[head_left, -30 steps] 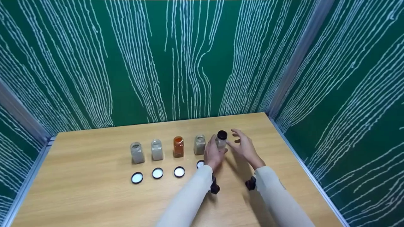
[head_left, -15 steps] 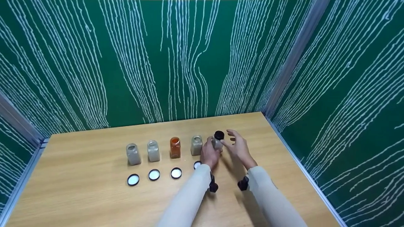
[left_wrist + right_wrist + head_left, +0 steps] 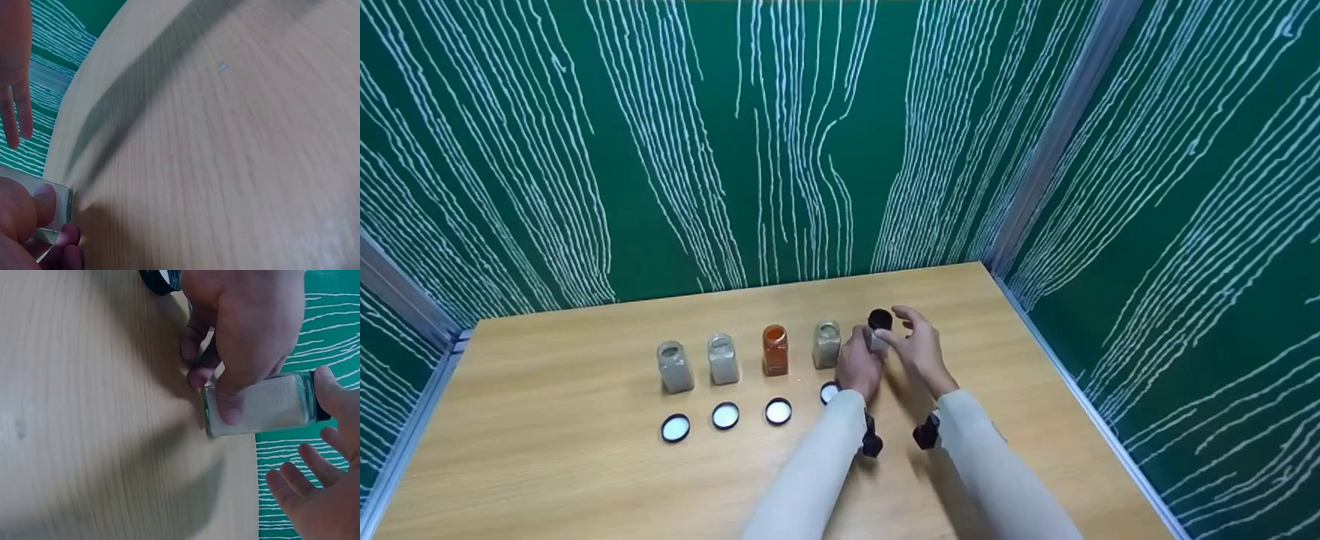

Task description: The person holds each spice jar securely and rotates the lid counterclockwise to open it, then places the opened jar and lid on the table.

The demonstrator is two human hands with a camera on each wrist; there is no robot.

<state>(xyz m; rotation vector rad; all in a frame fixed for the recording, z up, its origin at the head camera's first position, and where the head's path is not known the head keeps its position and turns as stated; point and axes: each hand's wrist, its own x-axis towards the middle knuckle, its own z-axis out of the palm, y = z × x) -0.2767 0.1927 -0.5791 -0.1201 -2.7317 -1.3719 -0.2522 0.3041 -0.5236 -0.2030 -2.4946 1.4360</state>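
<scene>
A square glass jar [image 3: 270, 405] of pale contents, topped by a black lid [image 3: 880, 319], is in my left hand [image 3: 860, 364]. Thumb and fingers wrap the lower part of the jar, with its base close to the table in the right wrist view. My right hand [image 3: 919, 352] is at the jar's top from the right side. Its thumb [image 3: 332, 391] touches the lid's edge, while the other fingers spread loosely away from it. Left of my left hand stands an uncapped jar [image 3: 826, 349] with greyish contents.
Farther left, an orange-filled jar [image 3: 775, 356] and two pale ones, one of them a whitish jar [image 3: 724, 367], stand uncapped in a row. Several black-rimmed lids, such as this lid [image 3: 778, 411], lie white side up before them. Green, white-streaked walls [image 3: 802, 150] border the wooden table [image 3: 585, 480].
My right hand has moved in toward the jar, bringing its thumb onto the lid. The left hand keeps its grip. The head view has shifted slightly.
</scene>
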